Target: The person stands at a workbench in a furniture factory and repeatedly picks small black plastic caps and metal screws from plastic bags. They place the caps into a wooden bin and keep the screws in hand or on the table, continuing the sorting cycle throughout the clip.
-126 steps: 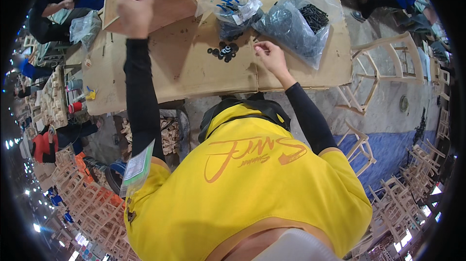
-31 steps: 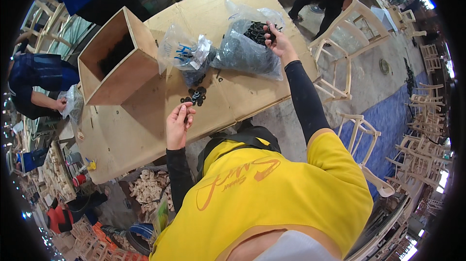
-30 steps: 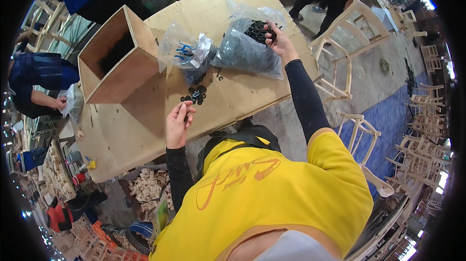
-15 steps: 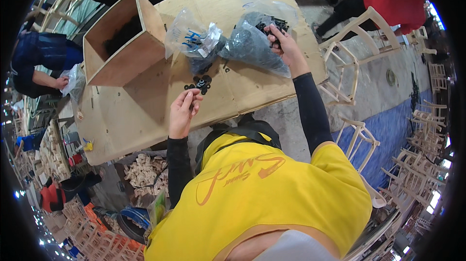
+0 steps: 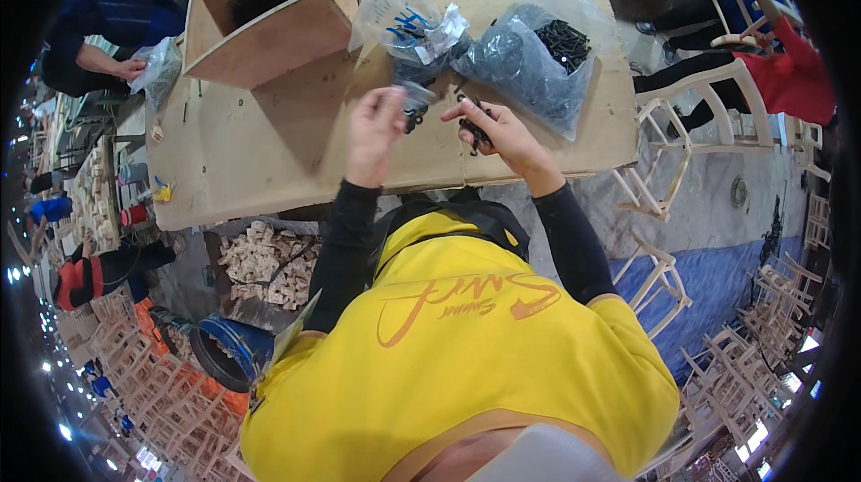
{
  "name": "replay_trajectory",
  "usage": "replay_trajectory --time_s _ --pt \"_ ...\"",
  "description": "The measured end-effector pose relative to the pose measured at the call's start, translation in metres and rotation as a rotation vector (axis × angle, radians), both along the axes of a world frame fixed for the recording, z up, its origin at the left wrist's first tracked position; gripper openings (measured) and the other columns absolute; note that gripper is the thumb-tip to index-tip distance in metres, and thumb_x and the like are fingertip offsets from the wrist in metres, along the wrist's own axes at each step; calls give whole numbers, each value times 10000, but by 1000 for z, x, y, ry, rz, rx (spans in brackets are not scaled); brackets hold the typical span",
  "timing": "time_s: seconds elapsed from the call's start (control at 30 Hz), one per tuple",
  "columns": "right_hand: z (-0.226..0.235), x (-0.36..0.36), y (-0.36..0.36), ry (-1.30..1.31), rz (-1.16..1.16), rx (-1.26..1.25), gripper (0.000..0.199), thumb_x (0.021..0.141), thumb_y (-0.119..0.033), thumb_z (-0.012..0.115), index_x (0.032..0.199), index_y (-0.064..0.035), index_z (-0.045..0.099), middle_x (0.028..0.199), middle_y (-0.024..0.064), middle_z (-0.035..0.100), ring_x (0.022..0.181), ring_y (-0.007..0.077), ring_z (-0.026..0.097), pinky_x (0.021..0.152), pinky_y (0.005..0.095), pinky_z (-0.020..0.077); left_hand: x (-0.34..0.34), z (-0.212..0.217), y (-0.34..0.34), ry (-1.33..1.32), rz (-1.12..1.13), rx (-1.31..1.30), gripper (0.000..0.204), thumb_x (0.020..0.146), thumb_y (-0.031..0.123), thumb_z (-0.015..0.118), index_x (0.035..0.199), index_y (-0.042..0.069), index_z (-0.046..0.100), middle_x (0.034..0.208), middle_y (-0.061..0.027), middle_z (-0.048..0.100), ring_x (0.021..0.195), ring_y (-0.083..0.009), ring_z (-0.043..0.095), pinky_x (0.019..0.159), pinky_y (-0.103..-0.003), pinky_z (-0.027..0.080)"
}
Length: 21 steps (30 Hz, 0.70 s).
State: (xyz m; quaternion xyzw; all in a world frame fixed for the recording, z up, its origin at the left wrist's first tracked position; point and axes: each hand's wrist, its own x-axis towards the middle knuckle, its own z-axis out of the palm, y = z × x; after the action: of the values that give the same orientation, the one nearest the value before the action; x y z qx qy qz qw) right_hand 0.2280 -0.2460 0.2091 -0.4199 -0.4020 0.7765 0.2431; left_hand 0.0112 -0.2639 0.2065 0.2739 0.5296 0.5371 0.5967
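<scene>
My right hand (image 5: 504, 137) is closed around several black screws (image 5: 475, 123), their shafts poking out between thumb and fingers. Motion blurs my left hand (image 5: 377, 128), whose fingers are bent together. A greyish see-through patch beside its fingertips is too smeared to make out. Small black washers (image 5: 413, 116) show on the tabletop between my hands. Just beyond lies a large clear bag (image 5: 520, 56) with black screws (image 5: 563, 41) at its open mouth. Left of it is another clear bag (image 5: 395, 5) with blue marks and dark pieces inside.
A wooden box (image 5: 278, 41) with dark contents stands on the board-topped table (image 5: 242, 186), at the left. Behind its left edge, a person (image 5: 112, 34) handles a clear bag. Chair frames (image 5: 659, 146) and a person in red (image 5: 798, 69) are at right; wood pieces (image 5: 269, 267) lie below the table.
My right hand has come away from the large bag toward my left hand, with black screws in it. My left hand has moved up beside the washers. The whole view has shifted.
</scene>
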Motion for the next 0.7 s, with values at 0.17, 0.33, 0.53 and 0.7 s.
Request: replay_trajectory --time_s 0.17,0.33,0.53,0.7 --pt "-25 -1 -5 325 -205 -235 319 1003 -272 494 1244 -76 562 860 -31 559 651 35 468 585 178 410 -88 -40 -11 -252 529 7 197 974 187 553 1069 23 610 822 15 556 658 -46 480 567 -177 388" --pt "-28 -10 -6 358 -282 -228 280 998 -181 498 1248 -67 555 889 -12 576 686 47 494 611 192 440 -72 -22 -29 -86 127 3 292 992 151 508 1234 -8 548 886 -5 584 678 -41 464 581 -161 370" --pt "-25 -15 -7 179 -220 -6 260 985 -171 525 1222 -73 570 845 -11 580 665 40 499 600 194 423 -10 17 -23 102 -183 66 230 953 134 581 1142 7 611 876 -31 663 609 -23 441 544 -164 354" --pt "-28 -30 -16 3 -178 449 227 965 -156 553 1163 -46 575 771 -4 608 645 93 553 601 252 459 10 29 -8 276 -365 236 182 913 131 644 1037 -2 642 839 -39 669 644 -35 508 586 -173 408"
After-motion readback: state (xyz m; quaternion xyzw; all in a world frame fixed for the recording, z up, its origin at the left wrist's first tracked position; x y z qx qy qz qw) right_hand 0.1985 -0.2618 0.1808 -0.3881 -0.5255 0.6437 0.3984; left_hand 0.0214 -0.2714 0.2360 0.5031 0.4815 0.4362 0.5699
